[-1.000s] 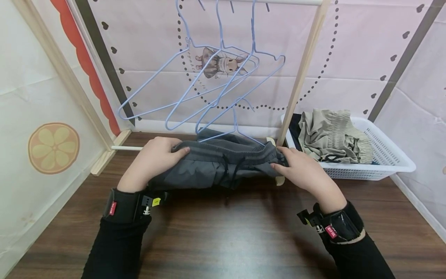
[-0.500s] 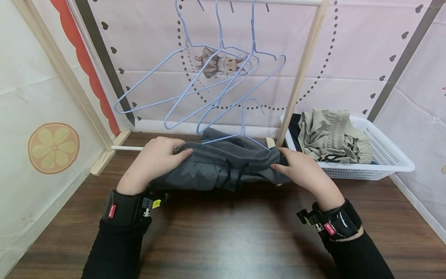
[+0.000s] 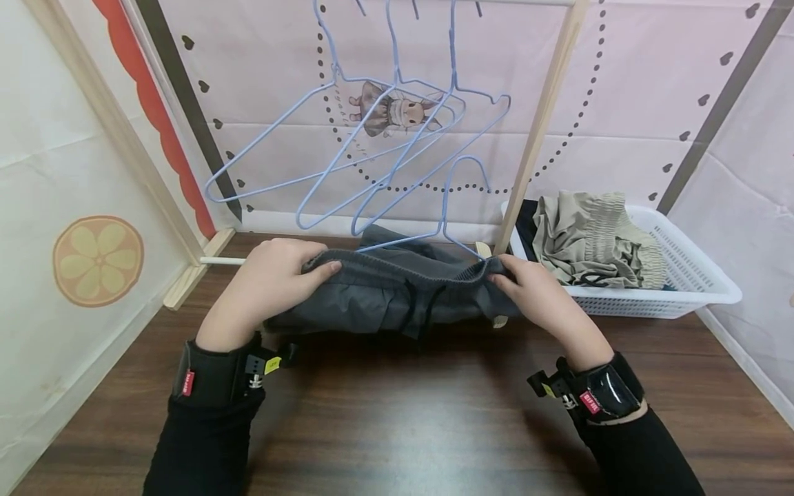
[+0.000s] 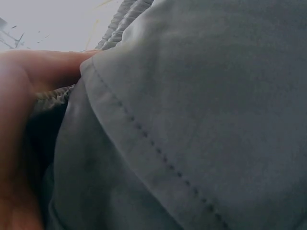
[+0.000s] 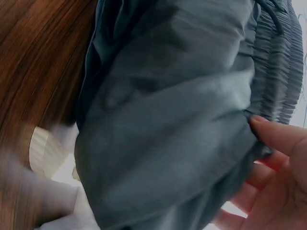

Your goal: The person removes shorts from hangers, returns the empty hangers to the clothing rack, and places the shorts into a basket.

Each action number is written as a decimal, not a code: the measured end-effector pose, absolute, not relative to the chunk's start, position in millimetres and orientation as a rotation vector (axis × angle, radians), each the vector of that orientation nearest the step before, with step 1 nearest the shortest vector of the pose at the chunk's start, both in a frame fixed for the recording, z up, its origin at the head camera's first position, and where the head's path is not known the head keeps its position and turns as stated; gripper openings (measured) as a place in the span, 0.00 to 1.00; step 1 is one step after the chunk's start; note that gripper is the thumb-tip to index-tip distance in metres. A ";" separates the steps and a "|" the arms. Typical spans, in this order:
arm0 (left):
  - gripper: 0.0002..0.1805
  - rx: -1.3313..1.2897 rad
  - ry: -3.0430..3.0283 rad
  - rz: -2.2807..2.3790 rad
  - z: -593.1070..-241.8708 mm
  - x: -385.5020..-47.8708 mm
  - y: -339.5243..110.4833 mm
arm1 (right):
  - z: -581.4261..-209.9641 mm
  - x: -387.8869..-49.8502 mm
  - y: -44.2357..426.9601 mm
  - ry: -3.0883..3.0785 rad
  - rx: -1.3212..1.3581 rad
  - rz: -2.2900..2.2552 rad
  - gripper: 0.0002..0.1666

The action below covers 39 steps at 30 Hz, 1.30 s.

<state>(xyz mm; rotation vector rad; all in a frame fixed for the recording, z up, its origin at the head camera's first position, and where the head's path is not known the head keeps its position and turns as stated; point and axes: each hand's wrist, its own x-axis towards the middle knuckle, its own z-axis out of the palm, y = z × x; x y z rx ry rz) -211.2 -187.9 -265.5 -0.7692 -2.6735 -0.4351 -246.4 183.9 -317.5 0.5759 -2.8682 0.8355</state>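
Dark grey drawstring pants (image 3: 366, 303) are stretched between my two hands above the table, their elastic waistband facing up. At the waistband's left end my left hand (image 3: 267, 282) grips the cloth, thumb on the near side. The right hand (image 3: 536, 289) pinches the opposite end of the waistband between thumb and fingers, as the right wrist view also shows. A light blue wire hanger (image 3: 444, 213) stands with its hook up and its lower part inside the waist opening; its bottom is hidden by the cloth. Grey fabric (image 4: 206, 96) fills most of the left wrist view.
Several blue wire hangers (image 3: 397, 89) hang from a rail behind the pants. A wooden post (image 3: 546, 117) of the rack rises on the right. Beside it, a white basket (image 3: 701, 275) holds folded beige clothing (image 3: 589, 234) and darker pieces. The table (image 3: 403, 420) is brown wood.
The hook of the hanger in the pants has risen and shifted right. The near waistband edge sags a little more. Both hands keep their hold, almost in place.
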 end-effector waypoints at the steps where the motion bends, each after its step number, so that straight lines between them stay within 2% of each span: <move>1: 0.13 -0.771 -2.668 -0.438 -264.9 -211.0 -188.4 | -317.6 -245.7 183.3 -2.851 0.577 0.890 0.09; 11: 0.18 -0.835 -2.595 -0.399 -264.6 -210.9 -187.8 | -316.6 -234.5 174.2 -2.661 0.649 1.243 0.13; 22: 0.15 -0.893 -2.514 -0.357 -266.4 -209.2 -180.4 | -308.8 -224.0 170.5 -2.600 0.660 1.259 0.15; 29: 0.17 -0.936 -2.468 -0.360 -267.2 -206.9 -175.9 | -303.5 -215.6 167.3 -2.558 0.681 1.232 0.16; 39: 0.15 -0.985 -2.422 -0.308 -269.8 -205.2 -163.4 | -298.3 -210.2 165.5 -2.525 0.706 1.163 0.19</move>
